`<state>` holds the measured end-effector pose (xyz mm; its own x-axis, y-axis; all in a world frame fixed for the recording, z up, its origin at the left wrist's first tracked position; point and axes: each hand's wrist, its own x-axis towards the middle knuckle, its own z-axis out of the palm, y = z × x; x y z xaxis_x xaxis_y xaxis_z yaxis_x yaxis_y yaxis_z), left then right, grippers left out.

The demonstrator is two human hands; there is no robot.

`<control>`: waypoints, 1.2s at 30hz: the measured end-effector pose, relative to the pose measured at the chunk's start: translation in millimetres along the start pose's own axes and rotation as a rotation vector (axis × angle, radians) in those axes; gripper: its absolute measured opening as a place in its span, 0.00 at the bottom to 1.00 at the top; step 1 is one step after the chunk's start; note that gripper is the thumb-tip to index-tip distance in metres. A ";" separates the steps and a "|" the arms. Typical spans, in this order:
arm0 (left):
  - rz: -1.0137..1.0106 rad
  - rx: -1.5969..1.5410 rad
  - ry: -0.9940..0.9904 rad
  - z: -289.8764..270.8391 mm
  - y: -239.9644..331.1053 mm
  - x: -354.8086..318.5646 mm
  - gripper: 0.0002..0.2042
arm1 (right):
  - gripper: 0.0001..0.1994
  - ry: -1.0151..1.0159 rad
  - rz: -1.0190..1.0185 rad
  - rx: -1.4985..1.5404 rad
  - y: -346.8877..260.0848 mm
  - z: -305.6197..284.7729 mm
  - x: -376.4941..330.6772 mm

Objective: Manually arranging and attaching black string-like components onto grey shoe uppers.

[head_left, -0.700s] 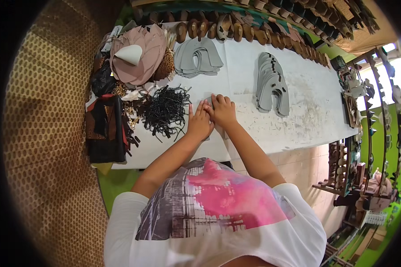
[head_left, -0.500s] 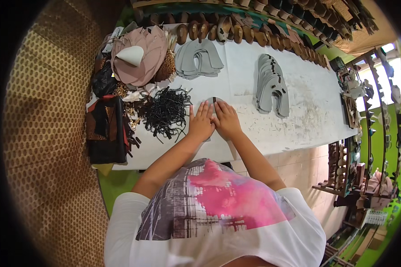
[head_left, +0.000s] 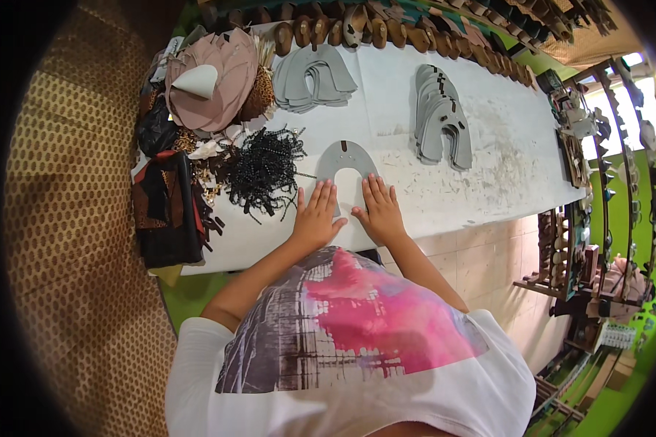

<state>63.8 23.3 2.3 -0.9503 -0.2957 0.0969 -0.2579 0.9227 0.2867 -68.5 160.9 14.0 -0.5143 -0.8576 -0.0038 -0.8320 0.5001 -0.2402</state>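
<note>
A grey horseshoe-shaped piece (head_left: 330, 160), like a shoe upper, lies flat on the white-covered table with a short dark strip (head_left: 344, 146) at the top of its curve. My left hand (head_left: 316, 216) rests flat on its left leg, fingers stretched out. On the right leg lies my right hand (head_left: 378, 210), also flat with its fingers extended. Both hands hide the lower parts of the piece. Left of it is a tangled heap of black textured strips (head_left: 264, 169). To its right lies a fanned stack of similar grey pieces (head_left: 443, 120), several with dark strips.
Another stack of grey pieces (head_left: 317, 80) lies farther back, beside a heap of pink pieces (head_left: 219, 95) topped by a white cone (head_left: 195, 82). Brown shoe lasts (head_left: 397, 33) line the back edge. A black box-like holder (head_left: 171, 244) stands at the left; racks (head_left: 605, 182) stand right.
My hands have slid toward me and apart, from close together over the top of the curve to its two legs. The grey piece's curve and dark strip are now uncovered.
</note>
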 end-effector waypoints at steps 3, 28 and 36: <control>0.060 -0.030 0.036 0.7 -3.5 -12.4 0.35 | 0.34 -0.016 -0.011 0.002 0.0 0.1 -6.0; -0.160 -0.356 0.304 -75.5 -65.3 -53.5 0.06 | 0.06 0.097 -0.476 0.341 -98.1 -8.8 74.2; -0.651 -0.124 0.435 -100.2 -93.7 -86.1 0.07 | 0.08 0.064 -0.742 0.362 -158.8 -0.3 112.3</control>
<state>187.2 -62.5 62.6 -0.4554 -0.8601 0.2299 -0.6930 0.5045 0.5150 5.8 -14.8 52.0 0.1227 -0.9355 0.3313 -0.8472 -0.2726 -0.4559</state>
